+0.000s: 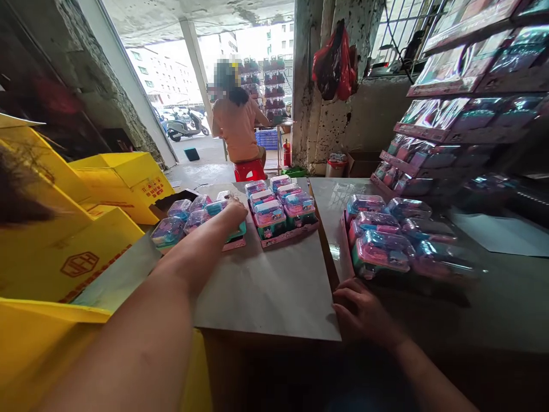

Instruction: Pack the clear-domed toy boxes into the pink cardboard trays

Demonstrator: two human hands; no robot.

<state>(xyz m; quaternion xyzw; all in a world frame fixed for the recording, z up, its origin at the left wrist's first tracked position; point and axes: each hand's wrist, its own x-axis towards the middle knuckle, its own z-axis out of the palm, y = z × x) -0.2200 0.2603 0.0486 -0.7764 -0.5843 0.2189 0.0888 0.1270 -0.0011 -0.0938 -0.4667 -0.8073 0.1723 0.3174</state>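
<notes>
My left hand (235, 213) reaches over the left display tray, its fingers curled down at a small clear-lidded plastic case (237, 230). My forearm covers part of this tray, and what the fingertips hold, if anything, is hidden. Beside it stands a second pink cardboard tray (291, 232) of pink, blue and green cases in rows. My right hand (364, 312) rests at the table's front edge, fingers loosely bent and apart with nothing visible in them. Just beyond that hand sits a third tray (346, 246) of similar cases, its right side blurred.
Yellow cartons (103, 246) crowd the left side. Filled display trays (429, 129) are stacked high at the right, near a white sheet (506, 232). A gap (326, 240) runs between the two tabletops. Another person (238, 126) sits on a red stool (249, 170) beyond.
</notes>
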